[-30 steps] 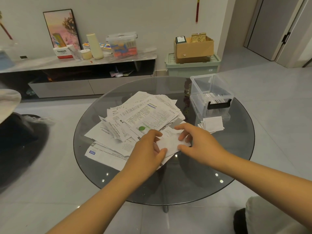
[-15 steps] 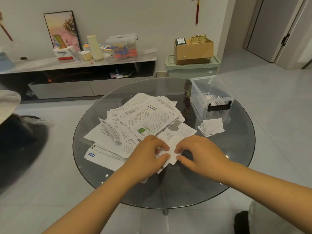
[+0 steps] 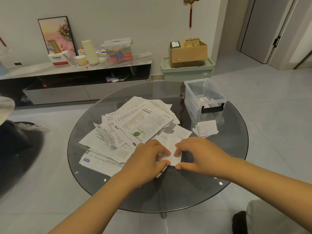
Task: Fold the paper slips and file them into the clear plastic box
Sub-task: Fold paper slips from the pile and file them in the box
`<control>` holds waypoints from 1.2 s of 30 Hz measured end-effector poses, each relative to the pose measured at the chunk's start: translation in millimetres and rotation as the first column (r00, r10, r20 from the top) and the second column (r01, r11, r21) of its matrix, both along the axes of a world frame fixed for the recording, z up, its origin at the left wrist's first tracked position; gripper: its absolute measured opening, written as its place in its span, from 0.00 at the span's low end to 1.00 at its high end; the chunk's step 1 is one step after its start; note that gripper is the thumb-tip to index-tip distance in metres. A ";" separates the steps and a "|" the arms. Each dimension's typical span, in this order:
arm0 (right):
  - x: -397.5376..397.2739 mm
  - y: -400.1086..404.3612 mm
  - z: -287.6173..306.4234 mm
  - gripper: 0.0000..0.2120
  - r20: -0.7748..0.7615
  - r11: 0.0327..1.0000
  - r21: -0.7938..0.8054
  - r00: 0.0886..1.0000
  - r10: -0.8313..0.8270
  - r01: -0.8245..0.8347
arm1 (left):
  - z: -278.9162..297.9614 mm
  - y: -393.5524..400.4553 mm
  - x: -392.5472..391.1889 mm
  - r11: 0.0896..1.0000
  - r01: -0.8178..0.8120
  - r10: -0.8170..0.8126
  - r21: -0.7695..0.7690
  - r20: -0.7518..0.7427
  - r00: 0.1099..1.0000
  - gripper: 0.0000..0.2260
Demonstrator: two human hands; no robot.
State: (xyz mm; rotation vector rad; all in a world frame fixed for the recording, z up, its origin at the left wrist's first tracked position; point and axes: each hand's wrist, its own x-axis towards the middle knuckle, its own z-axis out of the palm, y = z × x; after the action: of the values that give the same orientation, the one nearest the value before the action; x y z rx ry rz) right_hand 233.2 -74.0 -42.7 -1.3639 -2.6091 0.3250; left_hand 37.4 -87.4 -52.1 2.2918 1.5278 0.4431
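Observation:
A loose heap of printed paper slips [image 3: 135, 125] covers the middle of the round glass table [image 3: 233, 166]. At its near edge lies a small white slip [image 3: 173, 157], partly folded. My left hand [image 3: 148, 159] pinches its left side with curled fingers. My right hand [image 3: 200, 156] pinches its right side between thumb and fingers. The clear plastic box [image 3: 205, 100] with a black handle stands at the table's far right, with folded slips inside. A small stack of folded slips [image 3: 206, 128] lies just in front of the box.
A low TV console [image 3: 76, 78] with a bottle, boxes and a framed picture runs along the far wall. A green storage bin [image 3: 187, 70] with a cardboard box on top stands behind the table. A dark chair [image 3: 15, 149] is at the left.
Both hands have drawn the white slip toward me, off the heap to the table's near side, and closed in on it so less of the slip shows.

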 end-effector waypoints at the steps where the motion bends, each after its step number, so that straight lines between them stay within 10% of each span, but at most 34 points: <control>1: -0.4 -1.2 0.6 0.17 0.010 1.000 0.021 1.000 0.014 -0.014 | -0.4 0.2 -0.1 1.000 0.001 -0.001 -0.002 -0.006 1.000 0.11; 11: -3.4 -5.8 -1.7 0.07 -0.035 0.976 0.217 0.998 0.045 -0.036 | -5.5 0.4 -0.5 0.983 0.139 -0.140 0.120 0.001 0.990 0.21; 20: -5.3 0.0 -7.6 0.05 -0.313 0.990 -0.052 0.939 -0.140 0.131 | -1.6 3.1 19.9 0.991 -0.094 0.080 0.099 0.143 0.986 0.04; 36: -10.2 13.3 -13.8 0.20 -0.087 0.956 -0.059 0.952 -0.292 0.288 | 6.2 25.8 27.5 0.961 -0.243 0.243 -0.128 -0.022 0.970 0.18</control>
State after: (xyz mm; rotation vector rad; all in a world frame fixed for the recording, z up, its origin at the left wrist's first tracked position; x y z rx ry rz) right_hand 223.0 -60.6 -56.4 -1.6757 -2.2953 0.3949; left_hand 65.0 -61.6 -45.9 2.0184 1.7953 0.3866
